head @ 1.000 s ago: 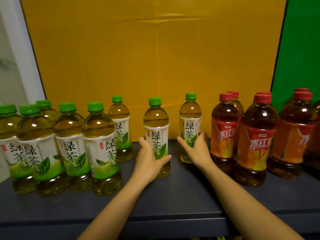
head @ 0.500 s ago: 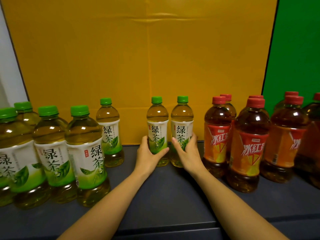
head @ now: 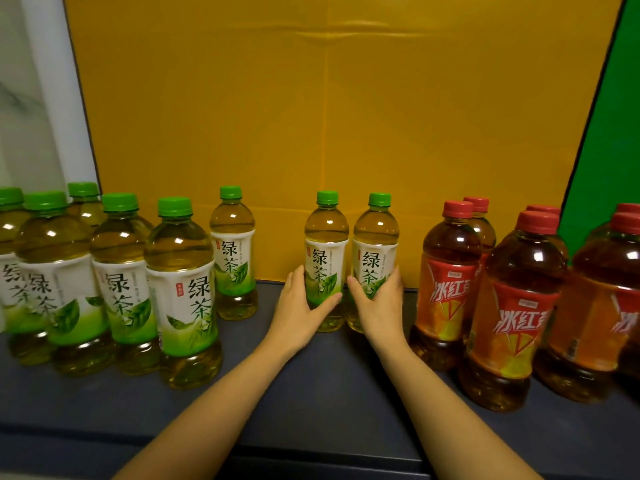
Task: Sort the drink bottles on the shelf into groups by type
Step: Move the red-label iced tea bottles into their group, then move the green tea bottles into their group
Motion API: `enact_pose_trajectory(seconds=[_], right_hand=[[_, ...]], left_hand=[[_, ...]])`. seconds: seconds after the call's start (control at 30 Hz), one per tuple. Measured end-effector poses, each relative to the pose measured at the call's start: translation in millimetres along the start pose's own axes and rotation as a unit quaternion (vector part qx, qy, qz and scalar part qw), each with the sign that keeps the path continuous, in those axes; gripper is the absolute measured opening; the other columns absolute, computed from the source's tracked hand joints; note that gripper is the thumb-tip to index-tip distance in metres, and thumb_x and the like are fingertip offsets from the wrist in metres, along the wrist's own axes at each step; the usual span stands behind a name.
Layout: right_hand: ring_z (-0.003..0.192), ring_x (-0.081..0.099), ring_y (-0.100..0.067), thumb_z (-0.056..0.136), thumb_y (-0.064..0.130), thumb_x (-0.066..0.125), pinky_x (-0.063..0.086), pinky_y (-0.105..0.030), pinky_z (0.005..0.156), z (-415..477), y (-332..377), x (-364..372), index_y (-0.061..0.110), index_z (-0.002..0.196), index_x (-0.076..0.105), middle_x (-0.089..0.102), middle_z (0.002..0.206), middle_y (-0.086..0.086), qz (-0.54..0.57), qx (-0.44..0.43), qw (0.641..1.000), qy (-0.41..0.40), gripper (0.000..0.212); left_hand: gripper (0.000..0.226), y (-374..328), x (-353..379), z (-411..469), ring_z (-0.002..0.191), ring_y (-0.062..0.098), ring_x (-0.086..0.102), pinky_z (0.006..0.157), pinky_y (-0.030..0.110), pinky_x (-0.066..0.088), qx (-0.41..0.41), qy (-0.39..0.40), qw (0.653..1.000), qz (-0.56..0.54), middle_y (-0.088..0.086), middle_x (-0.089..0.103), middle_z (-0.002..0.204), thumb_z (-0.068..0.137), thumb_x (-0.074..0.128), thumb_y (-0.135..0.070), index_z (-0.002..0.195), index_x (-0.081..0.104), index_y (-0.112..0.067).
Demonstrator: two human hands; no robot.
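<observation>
Two big boards stand behind my shelf: a wide yellow board and, on the right, a green board. Below them, the dark shelf runs from side to side and all the bottles stand up on it.

On the left is a bunch of green tea bottles with green caps, packed close. On the right is a bunch of red tea bottles with red caps, also packed close. One lone green tea bottle stands near the back, just right of the left bunch.

In the middle, near the yellow board, two more green tea bottles stand side by side, so close they look like they touch. My left hand grips the left middle bottle, with my thumb across its front. My right hand grips the right middle bottle, fingers curled round its right side. Both bottles have their bottoms on the shelf.
</observation>
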State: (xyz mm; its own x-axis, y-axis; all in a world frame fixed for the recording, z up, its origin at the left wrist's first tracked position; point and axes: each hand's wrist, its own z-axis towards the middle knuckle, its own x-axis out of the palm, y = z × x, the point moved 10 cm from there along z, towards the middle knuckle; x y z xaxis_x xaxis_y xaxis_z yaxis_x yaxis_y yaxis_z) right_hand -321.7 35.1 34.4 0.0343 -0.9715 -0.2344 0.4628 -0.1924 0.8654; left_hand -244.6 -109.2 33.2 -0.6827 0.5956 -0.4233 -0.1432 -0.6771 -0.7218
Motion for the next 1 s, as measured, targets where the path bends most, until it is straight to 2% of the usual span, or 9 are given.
enact_pose_trajectory(seconds=[0.1,0.2,0.33,0.43,0.5,0.63,0.7,0.8,1.0], right_hand=[[0.144,0.008,-0.025,0.085,0.019,0.063,0.01,-0.036,0.118,-9.9,18.4,0.7,0.004,0.147,0.0,0.008,0.156,-0.015,-0.016,-0.033,0.999,0.025,0.09],[0.144,-0.01,-0.014,0.087,0.017,0.061,-0.004,-0.016,0.11,-31.0,45.4,-6.5,0.008,0.146,-0.009,-0.013,0.157,-0.005,-0.02,-0.11,0.993,0.022,0.092],[0.14,0.007,-0.001,0.085,0.019,0.058,0.006,-0.01,0.112,-67.8,90.1,-0.7,0.02,0.143,0.014,0.012,0.15,0.006,0.028,-0.239,0.969,0.056,0.072],[0.134,0.024,-0.006,0.085,0.019,0.055,0.019,-0.018,0.113,-75.5,107.4,33.8,0.014,0.14,0.026,0.028,0.142,0.002,0.029,-0.258,0.954,0.15,0.062],[0.132,0.03,-0.013,0.087,0.015,0.058,0.026,-0.029,0.112,-65.0,110.2,60.9,0.01,0.14,0.025,0.031,0.142,-0.003,0.03,-0.23,0.955,0.185,0.062],[0.135,0.031,-0.024,0.083,0.021,0.066,0.028,-0.038,0.111,-33.7,96.8,121.1,0.004,0.141,0.021,0.03,0.145,-0.013,0.024,-0.131,0.969,0.206,0.076],[0.138,0.027,-0.025,0.077,0.026,0.072,0.027,-0.038,0.112,-26.7,84.3,152.2,0.005,0.144,0.014,0.026,0.149,-0.014,0.038,-0.073,0.967,0.242,0.091],[0.136,0.033,-0.026,0.071,0.029,0.078,0.033,-0.042,0.109,-24.3,72.9,185.9,0.01,0.145,0.009,0.032,0.148,-0.012,0.078,-0.019,0.956,0.281,0.103],[0.119,0.05,-0.027,0.079,0.029,0.07,0.042,-0.034,0.088,-26.5,74.8,193.6,0.006,0.128,0.035,0.052,0.129,-0.012,0.018,-0.044,0.972,0.23,0.064]], left_hand=[[0.062,-21.9,-23.3,-14.2,0.117,0.016,0.048,0.096,0.031,0.042,0.026,-0.048,0.994,0.094,0.002,0.047,0.128,0.082,0.066,-0.034,0.132,0.039,-0.011],[0.029,-66.4,-51.3,-47.9,0.1,0.011,0.053,0.081,0.027,0.045,0.14,-0.111,0.968,0.175,-0.002,0.056,0.106,0.083,0.059,-0.032,0.107,0.056,-0.015],[0.014,-88.7,-108.2,-101.0,0.094,0.015,0.049,0.082,0.024,0.035,0.237,-0.246,0.914,0.217,0.0,0.056,0.096,0.081,0.057,-0.024,0.091,0.06,-0.016],[0.025,-72.9,-152.0,-128.1,0.103,0.022,0.044,0.095,0.019,0.027,0.204,-0.349,0.887,0.222,0.005,0.047,0.109,0.078,0.058,-0.023,0.101,0.053,-0.015],[0.042,-53.3,-168.8,-130.5,0.11,0.025,0.04,0.101,0.018,0.024,0.15,-0.373,0.892,0.205,0.01,0.042,0.117,0.075,0.059,-0.028,0.111,0.047,-0.009],[0.079,-8.5,-176.1,-115.1,0.105,0.021,0.046,0.09,0.039,0.047,0.019,-0.338,0.934,0.118,0.011,0.04,0.12,0.066,0.081,-0.02,0.127,0.035,0.0],[0.086,1.0,-173.5,-109.7,0.107,0.026,0.049,0.088,0.047,0.049,-0.02,-0.316,0.94,0.129,0.008,0.043,0.117,0.06,0.085,-0.019,0.129,0.036,0.0],[0.085,1.7,-170.2,-108.1,0.114,0.033,0.047,0.093,0.04,0.042,-0.029,-0.304,0.936,0.177,0.016,0.048,0.118,0.059,0.085,-0.023,0.128,0.04,0.002],[0.084,-2.3,-170.5,-108.9,0.116,0.03,0.044,0.095,0.041,0.04,-0.021,-0.311,0.932,0.183,0.016,0.048,0.119,0.059,0.085,-0.023,0.127,0.042,0.002]])
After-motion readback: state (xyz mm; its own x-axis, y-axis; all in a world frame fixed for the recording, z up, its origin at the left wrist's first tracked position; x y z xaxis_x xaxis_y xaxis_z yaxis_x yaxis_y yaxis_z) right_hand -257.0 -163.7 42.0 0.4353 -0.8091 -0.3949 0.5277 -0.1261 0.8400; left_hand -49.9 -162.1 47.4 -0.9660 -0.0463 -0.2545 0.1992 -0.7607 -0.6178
